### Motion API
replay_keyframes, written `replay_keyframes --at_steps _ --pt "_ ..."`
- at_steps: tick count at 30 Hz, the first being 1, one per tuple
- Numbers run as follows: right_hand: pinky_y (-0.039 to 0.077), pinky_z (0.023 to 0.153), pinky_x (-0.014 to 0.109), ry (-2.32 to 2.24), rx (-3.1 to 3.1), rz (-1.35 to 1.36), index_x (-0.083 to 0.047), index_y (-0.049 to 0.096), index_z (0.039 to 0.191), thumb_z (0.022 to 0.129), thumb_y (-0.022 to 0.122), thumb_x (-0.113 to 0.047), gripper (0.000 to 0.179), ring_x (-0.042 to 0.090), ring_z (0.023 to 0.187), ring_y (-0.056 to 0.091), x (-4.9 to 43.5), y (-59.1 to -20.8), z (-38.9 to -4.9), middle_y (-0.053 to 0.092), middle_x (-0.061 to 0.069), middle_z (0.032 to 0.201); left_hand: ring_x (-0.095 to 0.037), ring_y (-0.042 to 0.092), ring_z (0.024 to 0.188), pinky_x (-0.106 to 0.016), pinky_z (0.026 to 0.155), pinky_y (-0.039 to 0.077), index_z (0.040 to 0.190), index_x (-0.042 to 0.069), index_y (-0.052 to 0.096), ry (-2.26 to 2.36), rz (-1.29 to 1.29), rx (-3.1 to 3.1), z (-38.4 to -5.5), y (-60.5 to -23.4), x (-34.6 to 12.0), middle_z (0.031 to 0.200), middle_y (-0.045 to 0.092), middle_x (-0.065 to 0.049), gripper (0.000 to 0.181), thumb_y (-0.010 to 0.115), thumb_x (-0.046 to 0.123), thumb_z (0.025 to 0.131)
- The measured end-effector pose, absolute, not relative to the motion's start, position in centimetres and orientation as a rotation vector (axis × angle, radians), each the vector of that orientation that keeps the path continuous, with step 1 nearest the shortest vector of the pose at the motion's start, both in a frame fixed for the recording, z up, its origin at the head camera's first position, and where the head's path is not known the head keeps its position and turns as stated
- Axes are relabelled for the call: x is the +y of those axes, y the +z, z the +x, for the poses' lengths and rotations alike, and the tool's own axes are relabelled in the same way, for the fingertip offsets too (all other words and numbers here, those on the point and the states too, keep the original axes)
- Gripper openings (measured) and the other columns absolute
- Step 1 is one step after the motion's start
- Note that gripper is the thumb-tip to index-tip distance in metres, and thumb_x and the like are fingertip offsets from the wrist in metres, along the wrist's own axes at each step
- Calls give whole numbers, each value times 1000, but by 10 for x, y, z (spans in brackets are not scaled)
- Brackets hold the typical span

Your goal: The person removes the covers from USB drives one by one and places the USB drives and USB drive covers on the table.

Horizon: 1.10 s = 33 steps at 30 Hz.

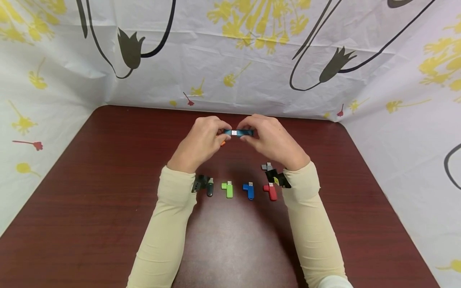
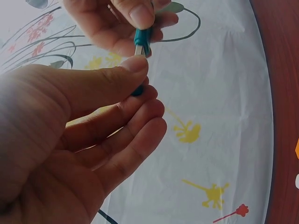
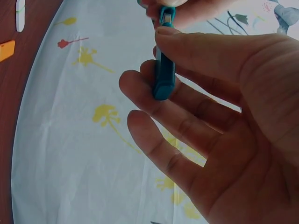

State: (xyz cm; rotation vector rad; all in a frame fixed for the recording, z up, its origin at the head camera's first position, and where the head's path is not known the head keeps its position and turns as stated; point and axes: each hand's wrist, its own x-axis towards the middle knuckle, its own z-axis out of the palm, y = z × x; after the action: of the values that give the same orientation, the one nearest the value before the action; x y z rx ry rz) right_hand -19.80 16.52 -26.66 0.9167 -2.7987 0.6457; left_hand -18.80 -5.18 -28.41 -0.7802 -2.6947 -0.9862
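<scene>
Above the far part of the table, both hands hold a teal USB flash drive (image 1: 245,133), with its bright metal plug (image 1: 234,133) showing between them. My left hand (image 1: 203,140) pinches the smaller teal end (image 2: 137,90) between thumb and fingers. At the other side my right hand (image 1: 268,138) grips the longer teal body (image 3: 164,77) by thumb and fingertips, its remaining fingers spread below. Part of each teal end is hidden by fingers.
In a row on the dark red table (image 1: 108,180) lie dark (image 1: 210,188), green (image 1: 229,189), blue (image 1: 250,191) and red (image 1: 272,192) flash drives. A grey one (image 1: 267,167) lies by the right wrist. An orange item (image 1: 223,143) shows behind the left hand. Patterned sheeting (image 1: 230,88) surrounds the table.
</scene>
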Motion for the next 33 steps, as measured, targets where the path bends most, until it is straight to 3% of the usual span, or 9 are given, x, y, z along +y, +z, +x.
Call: replay_keyframes --at_steps 8,13,20,27,33 --pt "57 83 41 748 -2911 729 -7 66 116 101 79 -20 24 22 91 70 175 -267 -198 75 6 103 -27 69 98 -37 88 62 123 -1 78 -1021 -703 -2719 -187 -283 -54 117 73 -16 24 77 9 101" --pt "47 69 38 694 -2960 713 -8 57 102 104 72 -21 20 23 73 56 182 -274 -199 64 7 92 -26 69 99 -37 88 62 124 -1 78 -1012 -699 -2720 -187 -283 -53 118 73 -15 25 77 9 101" --pt "38 62 35 569 -2997 769 -12 51 78 102 65 -15 28 19 64 47 186 -287 -205 48 4 74 -26 69 98 -36 88 62 124 0 78 -1020 -685 -2732 -187 -284 -52 117 73 -15 25 78 9 100" --pt "40 54 31 462 -3139 771 -14 55 74 103 64 -17 30 16 55 53 180 -301 -212 50 0 63 -25 70 97 -35 85 62 124 0 78 -1033 -693 -2735 -188 -284 -51 118 73 -14 25 77 9 101" --pt "37 54 29 408 -3255 732 -15 53 67 103 67 -16 38 13 54 48 172 -315 -217 45 -3 59 -25 70 96 -35 85 61 123 0 79 -1030 -704 -2732 -189 -285 -50 117 74 -15 24 78 9 101"
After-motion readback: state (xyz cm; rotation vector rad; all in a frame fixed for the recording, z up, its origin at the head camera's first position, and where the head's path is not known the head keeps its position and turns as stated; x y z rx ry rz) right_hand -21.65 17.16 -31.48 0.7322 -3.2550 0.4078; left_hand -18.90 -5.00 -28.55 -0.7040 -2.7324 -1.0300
